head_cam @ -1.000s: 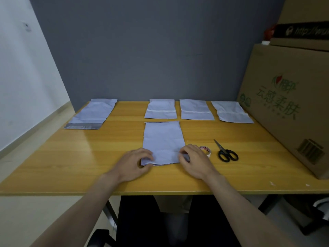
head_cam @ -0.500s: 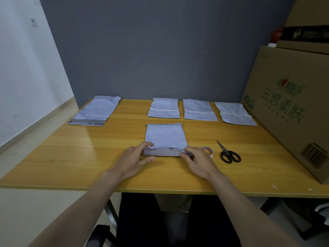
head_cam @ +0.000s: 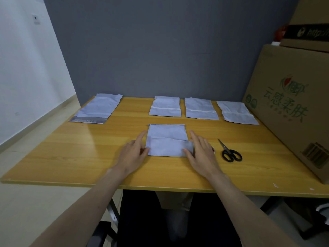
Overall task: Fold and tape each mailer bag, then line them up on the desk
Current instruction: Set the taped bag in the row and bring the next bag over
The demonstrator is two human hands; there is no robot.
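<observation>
1. Grey partition wall behind a wooden desk; large cardboard box stands at the desk's right edge.
2. Landmark: the mailer bag in work, lying at desk centre. Its near end is folded up over itself; the folded band runs left–right, so the fold's long axis lies crosswise to the person.
3. Left hand sits at the bag's left edge, fingers straight and spread, thumb touching the near-left corner. No pinch seen.
4. Right hand sits at the bag's right edge, fingers straight, thumb lying on the fold's right end. Flat press, no grip.
5. Beyond the bag: three folded bags in a row, each with a pale strip across it. Far left of the bag: one unfolded bag.
6. Right of the bag: scissors; tape roll mostly hidden behind the right hand, just beside it.
7. Judgement: fold looks done, tape not yet on. Tape lies on the right side, so the right hand is nearer; the left would have to hold the flap down alone.
</observation>
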